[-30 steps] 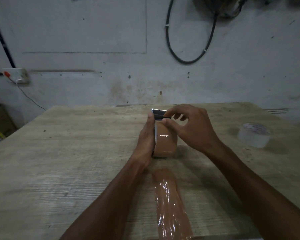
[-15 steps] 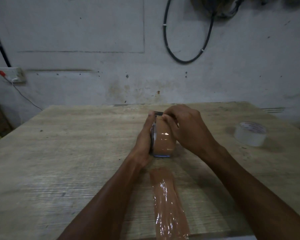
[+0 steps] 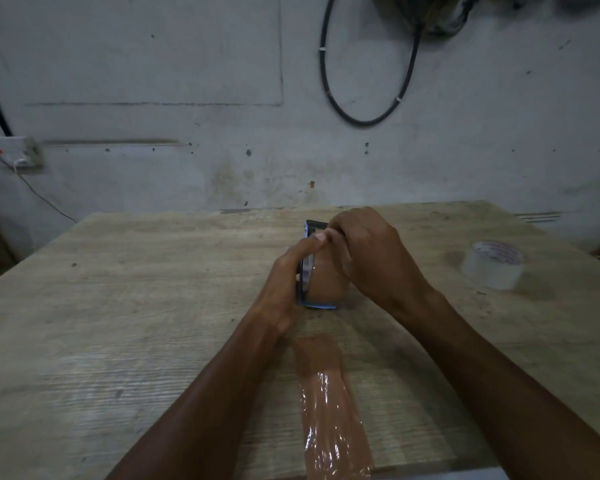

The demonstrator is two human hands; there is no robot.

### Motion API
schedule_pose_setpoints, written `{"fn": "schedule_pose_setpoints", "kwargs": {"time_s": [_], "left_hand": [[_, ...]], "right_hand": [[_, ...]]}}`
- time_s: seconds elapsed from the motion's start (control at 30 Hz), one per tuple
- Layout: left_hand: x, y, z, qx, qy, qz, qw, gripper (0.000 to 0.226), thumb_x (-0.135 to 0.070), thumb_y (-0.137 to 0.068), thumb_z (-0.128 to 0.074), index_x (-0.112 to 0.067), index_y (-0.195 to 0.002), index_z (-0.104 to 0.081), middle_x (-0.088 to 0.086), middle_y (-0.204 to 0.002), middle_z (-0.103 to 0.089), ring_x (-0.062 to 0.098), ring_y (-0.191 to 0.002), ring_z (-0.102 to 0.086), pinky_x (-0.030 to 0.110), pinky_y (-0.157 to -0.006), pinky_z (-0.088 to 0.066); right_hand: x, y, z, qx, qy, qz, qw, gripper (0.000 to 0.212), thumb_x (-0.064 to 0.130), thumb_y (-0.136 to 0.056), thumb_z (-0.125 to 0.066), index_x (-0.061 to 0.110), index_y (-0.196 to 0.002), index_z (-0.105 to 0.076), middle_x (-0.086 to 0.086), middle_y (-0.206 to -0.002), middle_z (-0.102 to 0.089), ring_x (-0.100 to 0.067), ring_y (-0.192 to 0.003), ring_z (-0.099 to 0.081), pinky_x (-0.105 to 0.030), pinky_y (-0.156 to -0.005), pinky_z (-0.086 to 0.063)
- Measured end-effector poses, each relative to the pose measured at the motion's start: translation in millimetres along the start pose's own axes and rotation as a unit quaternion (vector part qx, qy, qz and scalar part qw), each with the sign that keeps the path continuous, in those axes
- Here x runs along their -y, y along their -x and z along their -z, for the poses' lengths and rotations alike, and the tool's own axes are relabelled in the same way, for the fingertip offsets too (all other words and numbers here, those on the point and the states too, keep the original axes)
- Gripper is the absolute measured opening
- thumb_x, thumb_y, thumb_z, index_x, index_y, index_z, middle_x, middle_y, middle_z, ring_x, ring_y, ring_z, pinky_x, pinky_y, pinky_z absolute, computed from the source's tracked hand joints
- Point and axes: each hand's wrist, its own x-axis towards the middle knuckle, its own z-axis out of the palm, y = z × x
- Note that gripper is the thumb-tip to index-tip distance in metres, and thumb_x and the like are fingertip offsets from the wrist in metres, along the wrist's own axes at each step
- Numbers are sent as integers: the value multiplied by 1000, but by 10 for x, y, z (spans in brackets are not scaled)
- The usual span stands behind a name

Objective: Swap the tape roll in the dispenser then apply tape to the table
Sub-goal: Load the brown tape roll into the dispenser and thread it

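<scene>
Table (image 3: 118, 306); dispenser (image 3: 306, 277) largely behind right hand (image 3: 371, 258)

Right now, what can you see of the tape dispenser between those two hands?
The tape dispenser stands upright mid-table, a thin dark frame with a bluish bottom edge and a dark bar at its top. It holds a brown tape roll. The left hand grips its left side, thumb on top; the right hand curls over its top. Its base rests on the wooden table, beyond a brown tape strip.
</scene>
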Motion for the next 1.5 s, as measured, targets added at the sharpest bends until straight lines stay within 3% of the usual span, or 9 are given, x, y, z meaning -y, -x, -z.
{"fn": "schedule_pose_setpoints", "kwargs": {"time_s": [0.23,0.47,0.6,0.73,1.0,1.07,1.2,1.33,1.5], "left_hand": [[-1,-15,37,36,3,-6,999,40,-31,-69,-82,-14,-103,-74,9,-94,-77,25,-82,-73,44,-82,-58],[52,-76,57,43,24,-23,999,67,-34,-63,-80,-8,-123,-66,12,-102,-74,25,-82,-72,42,-77,-58],[59,-67,73,56,9,-37,998,60,-28,-71,-76,-7,-125,-63,9,-99,-75,22,-82,-72,41,-74,-59],[61,-98,93,41,-7,-41,998,86,-36,-61,-83,-9,-137,-54,16,-115,-71,27,-91,-71,43,-75,-58],[69,-111,114,38,-26,-53,998,88,-38,-59,-84,-16,-138,-54,19,-122,-68,32,-98,-71,55,-83,-57],[69,-108,107,38,-34,-54,997,87,-39,-58,-84,-17,-137,-54,20,-125,-66,33,-101,-70,52,-82,-57],[74,-108,113,41,-42,-59,997,87,-38,-56,-83,-18,-136,-55,14,-121,-68,26,-95,-72,42,-70,-58],[65,-90,124,34,-44,-55,997,88,-35,-52,-84,-22,-133,-54,6,-116,-68,18,-90,-73,36,-64,-58],[61,-60,79,48,-48,-59,996,53,-14,-64,-83,-31,-108,-60,-3,-95,-74,9,-77,-74,32,-60,-60]], "right_hand": [[17,-37,-32,23,-5,-1,1000,6,8,-92,-62,5,-87,-65,-10,-83,-66,-19,-76,-52,-28,-67,-41],[4,-139,-43,51,-27,-36,998,11,0,-85,-66,9,-82,-60,-4,-79,-58,-14,-71,-45,-26,-63,-35],[19,-150,-20,58,-41,-56,996,14,0,-82,-70,9,-83,-60,2,-79,-55,-12,-71,-51,-29,-59,-48],[44,-195,45,62,-75,-100,990,16,-3,-76,-75,5,-84,-63,-3,-81,-64,-11,-73,-58,-31,-64,-57],[-4,-310,78,87,-148,-224,959,16,-6,-83,-64,9,-85,-69,10,-69,-61,13,-59,-51,1,-50,-38],[-40,-332,76,90,-174,-250,948,19,-3,-86,-64,14,-79,-67,12,-66,-60,12,-59,-55,-1,-52,-39],[-126,-310,61,111,-279,-314,901,21,5,-92,-62,11,-73,-67,-7,-75,-69,-19,-72,-69,-39,-67,-62],[-162,-267,128,131,-355,-335,863,18,9,-96,-61,3,-82,-71,-14,-80,-70,-24,-73,-68,-35,-66,-60],[-201,-216,235,142,-395,-343,841,33,22,-104,-49,-1,-97,-72,-16,-82,-71,-21,-73,-67,-29,-65,-57]]}}
